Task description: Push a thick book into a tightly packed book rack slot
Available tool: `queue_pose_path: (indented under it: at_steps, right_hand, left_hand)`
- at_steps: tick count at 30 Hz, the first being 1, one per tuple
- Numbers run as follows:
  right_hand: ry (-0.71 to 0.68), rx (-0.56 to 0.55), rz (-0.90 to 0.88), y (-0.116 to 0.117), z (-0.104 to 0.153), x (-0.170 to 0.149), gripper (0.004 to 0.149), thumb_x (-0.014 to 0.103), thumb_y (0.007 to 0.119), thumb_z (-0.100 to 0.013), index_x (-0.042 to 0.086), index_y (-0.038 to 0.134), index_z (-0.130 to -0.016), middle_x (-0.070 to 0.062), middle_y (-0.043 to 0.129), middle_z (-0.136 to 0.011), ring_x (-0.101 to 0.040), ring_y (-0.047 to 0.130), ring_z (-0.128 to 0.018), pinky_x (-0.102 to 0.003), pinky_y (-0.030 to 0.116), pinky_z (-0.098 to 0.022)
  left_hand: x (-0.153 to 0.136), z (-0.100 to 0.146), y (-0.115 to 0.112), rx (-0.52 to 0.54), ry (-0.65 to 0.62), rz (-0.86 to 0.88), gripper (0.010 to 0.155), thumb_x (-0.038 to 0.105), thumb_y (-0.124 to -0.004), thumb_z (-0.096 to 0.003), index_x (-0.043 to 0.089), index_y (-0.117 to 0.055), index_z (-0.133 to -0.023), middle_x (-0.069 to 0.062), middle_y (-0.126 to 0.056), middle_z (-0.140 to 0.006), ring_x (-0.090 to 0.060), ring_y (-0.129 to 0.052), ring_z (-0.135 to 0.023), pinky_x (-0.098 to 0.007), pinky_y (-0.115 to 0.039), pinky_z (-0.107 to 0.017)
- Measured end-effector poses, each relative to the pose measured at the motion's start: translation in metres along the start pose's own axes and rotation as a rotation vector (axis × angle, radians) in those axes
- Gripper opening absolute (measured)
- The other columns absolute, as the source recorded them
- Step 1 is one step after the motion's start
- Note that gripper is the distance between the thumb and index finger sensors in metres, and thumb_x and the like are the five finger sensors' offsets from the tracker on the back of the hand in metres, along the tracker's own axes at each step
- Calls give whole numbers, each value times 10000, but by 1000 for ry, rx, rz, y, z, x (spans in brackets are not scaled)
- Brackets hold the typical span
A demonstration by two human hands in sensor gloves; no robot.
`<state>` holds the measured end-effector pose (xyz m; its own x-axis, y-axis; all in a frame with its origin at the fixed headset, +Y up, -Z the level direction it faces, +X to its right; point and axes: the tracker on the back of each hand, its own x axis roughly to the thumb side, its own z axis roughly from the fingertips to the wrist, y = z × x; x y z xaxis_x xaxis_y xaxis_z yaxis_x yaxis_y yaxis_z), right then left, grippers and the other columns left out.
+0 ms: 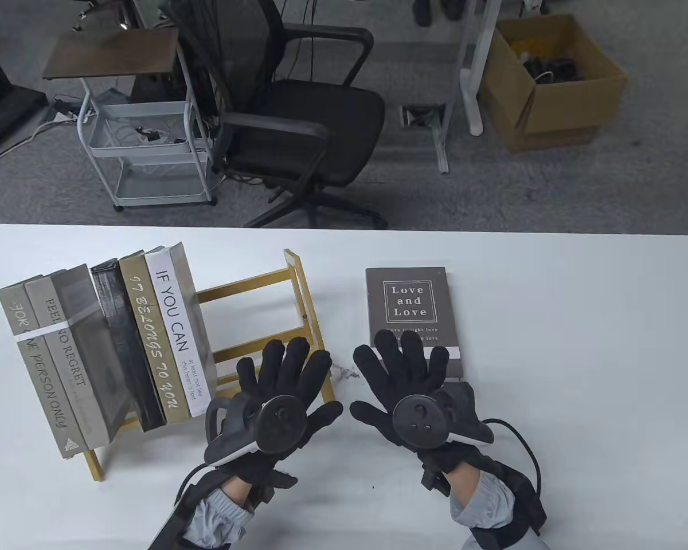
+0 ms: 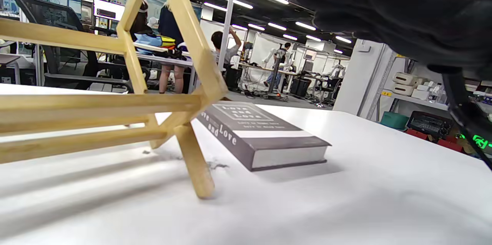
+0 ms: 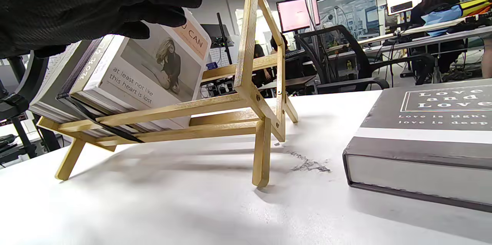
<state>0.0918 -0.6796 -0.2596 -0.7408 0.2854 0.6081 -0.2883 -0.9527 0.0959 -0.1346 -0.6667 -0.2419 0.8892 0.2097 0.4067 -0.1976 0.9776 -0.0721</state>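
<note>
A thick grey book titled "Love and Love" (image 1: 413,309) lies flat on the white table (image 1: 579,355), right of a gold book rack (image 1: 298,298). Several books (image 1: 120,344) lean left in the rack's left part; its right part stands empty. My left hand (image 1: 284,366) is open with fingers spread over the rack's near right corner. My right hand (image 1: 404,358) is open with fingers spread, fingertips over the grey book's near edge; touch cannot be told. The left wrist view shows the rack (image 2: 127,103) and the book (image 2: 261,133). The right wrist view shows the rack (image 3: 246,83), its books (image 3: 146,72) and the grey book (image 3: 423,137).
A dark smudge (image 1: 344,371) marks the table by the rack's near right foot. Beyond the table's far edge stand an office chair (image 1: 298,114), a white cart (image 1: 143,143) and a cardboard box (image 1: 550,80).
</note>
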Motion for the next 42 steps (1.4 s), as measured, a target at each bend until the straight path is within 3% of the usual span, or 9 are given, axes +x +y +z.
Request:
queue_pose_path:
  at_steps: [12,17,24,29,34,39,42]
  right_hand:
    - [18,-29,-17,-2,1,-4,791,510,507,-661,55,190,-1225,-386,76,-1224,-763,108,-990,-873,71,-534]
    - [117,-42,-31,-6,1,-20,806,508,505,-664,-11,243,-1223,-427,150,-1184,-769,214,-984,-881,145,-571]
    - [381,-55,-62,-8,4,-72,846,507,524,-667,-87,248,-1203,-467,187,-1173,-773,286,-975,-884,210,-585]
    - [649,53,-91,10,-2,-131,858,456,569,-669,-171,260,-1166,-513,225,-1132,-776,332,-948,-868,240,-593]
    - [901,134,-223,35,-9,-181,820,418,633,-652,-201,396,-1133,-507,392,-1089,-757,447,-907,-845,290,-606]
    - [1051,216,-306,50,-17,-202,757,402,685,-635,-173,498,-1091,-477,484,-1055,-734,508,-883,-838,295,-607]
    - [1080,222,-348,52,-22,-206,646,365,698,-636,-119,567,-1043,-423,555,-1020,-724,449,-869,-832,257,-592]
  left_hand:
    - [-1,0,1,6,5,2,782,693,-493,-653,266,-250,-1261,-197,-212,-1327,-589,-258,-1180,-824,-249,-744]
    - [-4,1,2,15,5,17,780,693,-493,-652,267,-252,-1260,-196,-218,-1327,-587,-263,-1180,-824,-251,-745]
    - [-6,1,3,19,7,29,781,693,-493,-652,265,-255,-1260,-197,-222,-1327,-589,-267,-1179,-825,-253,-743]
    - [-7,1,3,15,7,35,780,693,-491,-653,263,-258,-1261,-197,-223,-1327,-589,-268,-1180,-825,-254,-743]
    - [-9,2,5,18,4,49,777,692,-487,-655,264,-257,-1262,-198,-226,-1328,-592,-267,-1178,-826,-252,-742]
    - [-11,2,6,23,9,56,777,691,-486,-654,263,-261,-1262,-200,-226,-1328,-592,-269,-1178,-826,-253,-742]
    - [-13,3,7,26,14,61,776,691,-486,-655,263,-260,-1262,-198,-226,-1328,-595,-267,-1177,-826,-253,-741]
